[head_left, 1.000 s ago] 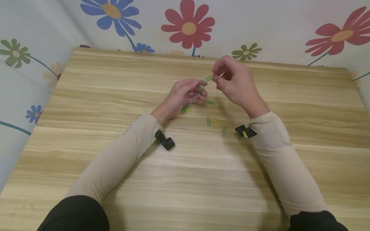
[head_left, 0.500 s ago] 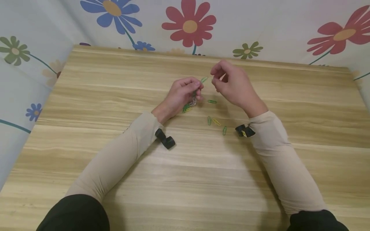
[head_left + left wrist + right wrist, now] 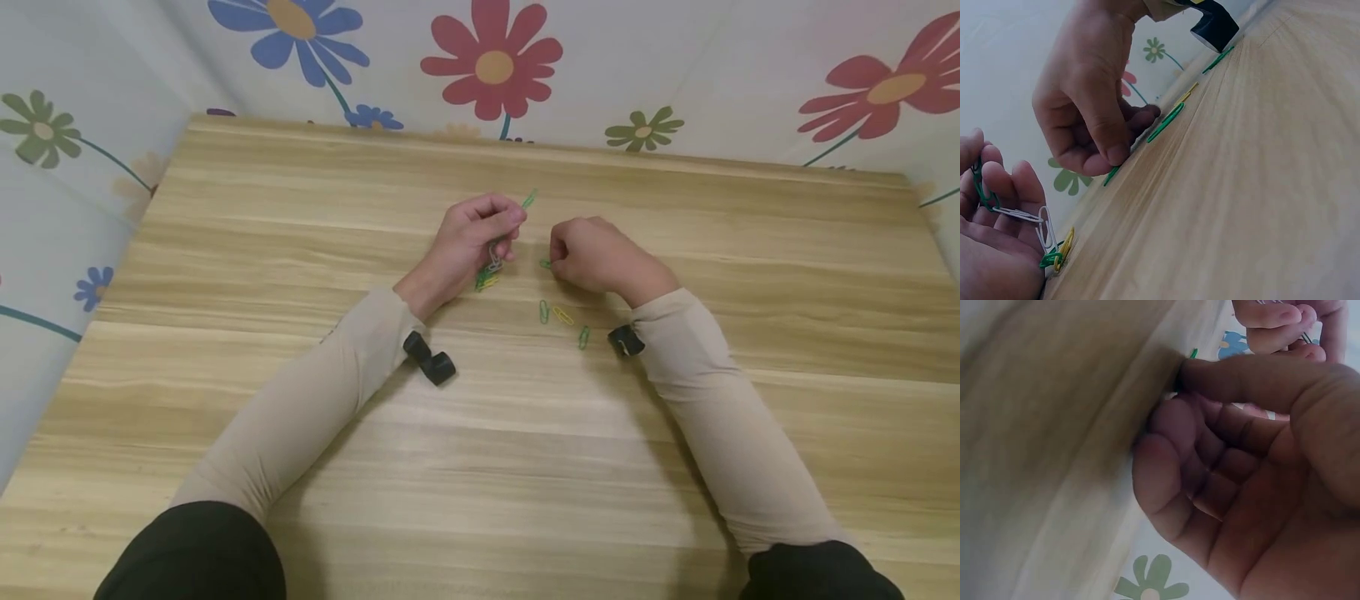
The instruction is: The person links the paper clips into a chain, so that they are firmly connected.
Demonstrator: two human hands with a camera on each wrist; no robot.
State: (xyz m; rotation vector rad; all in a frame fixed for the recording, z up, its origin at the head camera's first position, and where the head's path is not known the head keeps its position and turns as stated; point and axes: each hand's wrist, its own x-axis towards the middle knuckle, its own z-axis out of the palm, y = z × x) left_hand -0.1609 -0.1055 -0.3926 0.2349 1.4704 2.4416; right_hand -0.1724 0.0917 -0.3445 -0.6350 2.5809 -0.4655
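My left hand (image 3: 470, 244) pinches a green paperclip (image 3: 530, 198) that sticks up past the thumb and index finger. From that hand hangs a linked chain with white clips (image 3: 1045, 226), its green and yellow end (image 3: 1055, 257) low at the table in the left wrist view. My right hand (image 3: 603, 257) is down at the tabletop with thumb and fingertips on a single green paperclip (image 3: 546, 264); only its tip (image 3: 1194, 354) shows beyond the thumb in the right wrist view.
Nearer the front on the wooden table (image 3: 465, 467) lie a green clip (image 3: 543, 312), a yellow clip (image 3: 563, 315) and another green clip (image 3: 583, 337). A flower-patterned cloth (image 3: 720, 75) stands behind the table. Black wrist devices (image 3: 430, 359) are on both sleeves.
My right hand has let go of the clip by the left hand and come down to the loose green one. My left fingers have closed on the upper clip, and the chain hangs lower.
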